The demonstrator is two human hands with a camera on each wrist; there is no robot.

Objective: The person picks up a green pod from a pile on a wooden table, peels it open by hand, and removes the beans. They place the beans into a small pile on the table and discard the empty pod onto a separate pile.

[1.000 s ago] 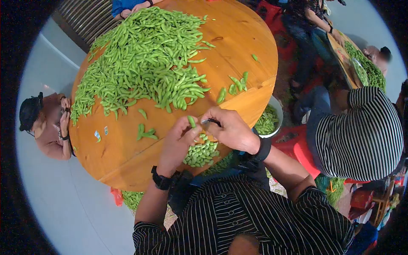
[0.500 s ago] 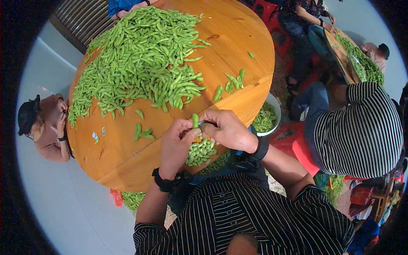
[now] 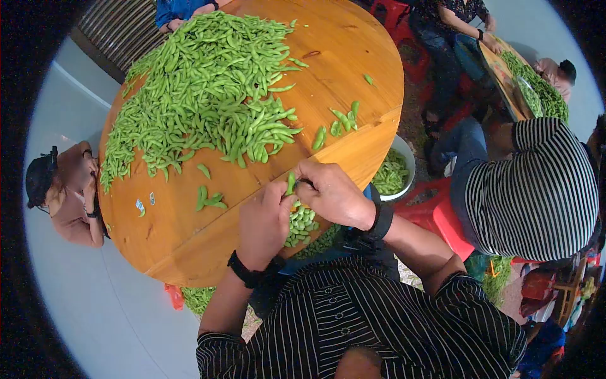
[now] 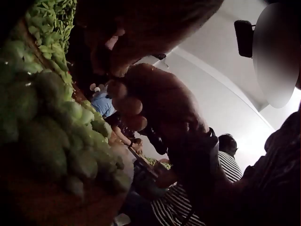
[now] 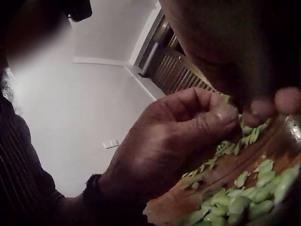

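My left hand [image 3: 265,218] pinches a green soybean pod [image 3: 291,183] upright between thumb and fingers over the table's near edge. Right beside it, my right hand [image 3: 338,194] holds a small dark tool [image 3: 307,182], mostly hidden by the curled fingers, its fingertips right at the pod. In the right wrist view the left hand [image 5: 174,127] shows its thumb pressed against the bent index finger. Below both hands lies a pile of shelled green beans [image 3: 300,226], large and close in the left wrist view.
A big heap of soybean pods [image 3: 208,88] covers the far left of the round wooden table [image 3: 341,57]. A few loose pods [image 3: 210,199] lie nearer. A white bucket [image 3: 411,167] of pods stands right, by a red stool [image 3: 451,218]. A person in stripes [image 3: 536,189] sits at the right.
The left hand has turned and drawn in against the right, covering more of the pod. The right hand has shifted slightly left in view and keeps its grip on the tool.
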